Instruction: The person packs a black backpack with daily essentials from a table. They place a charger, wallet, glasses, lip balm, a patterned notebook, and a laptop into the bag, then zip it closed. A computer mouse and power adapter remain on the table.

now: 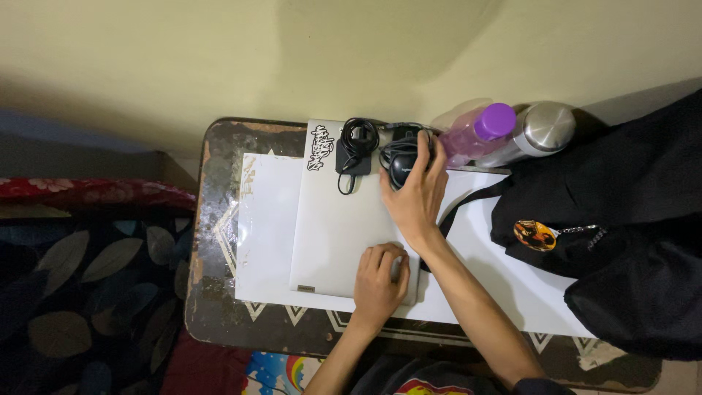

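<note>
Our right hand (415, 196) curled its fingers over the black mouse (401, 167); our left hand (379, 281) pressed flat, fingers together, on the closed laptop (333, 227).

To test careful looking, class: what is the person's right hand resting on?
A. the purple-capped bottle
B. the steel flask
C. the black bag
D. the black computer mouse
D: the right hand reaches up over the closed laptop and covers the black mouse, while the bottle, flask and bag lie untouched to its right.
</note>
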